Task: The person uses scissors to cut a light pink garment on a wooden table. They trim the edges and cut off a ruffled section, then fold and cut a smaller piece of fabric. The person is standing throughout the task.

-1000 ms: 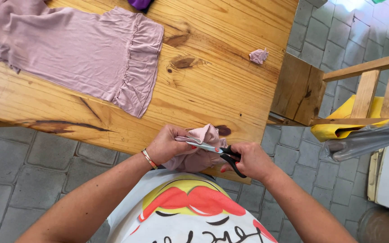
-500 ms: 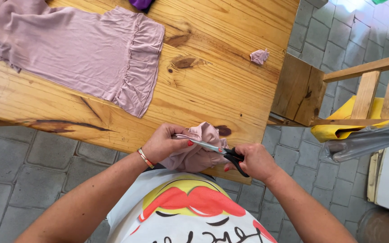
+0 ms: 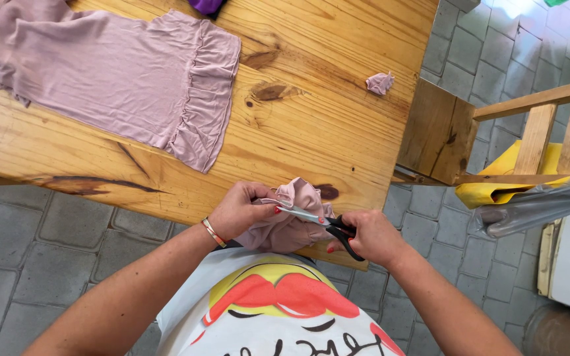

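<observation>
your left hand [image 3: 240, 209] grips the bunched mauve fabric piece [image 3: 291, 221]; your right hand [image 3: 372, 236], closed on black-handled scissors [image 3: 318, 221], is mid-cut, so trimming looks unfinished.

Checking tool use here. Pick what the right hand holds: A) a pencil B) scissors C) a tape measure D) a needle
B: the right hand grips black-handled scissors, blades at the pink cloth the left hand bunches.

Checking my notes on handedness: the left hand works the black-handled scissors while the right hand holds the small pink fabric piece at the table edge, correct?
Reversed. In the head view the right hand works the scissors, and the left hand holds the pink fabric piece at the table edge.
</observation>
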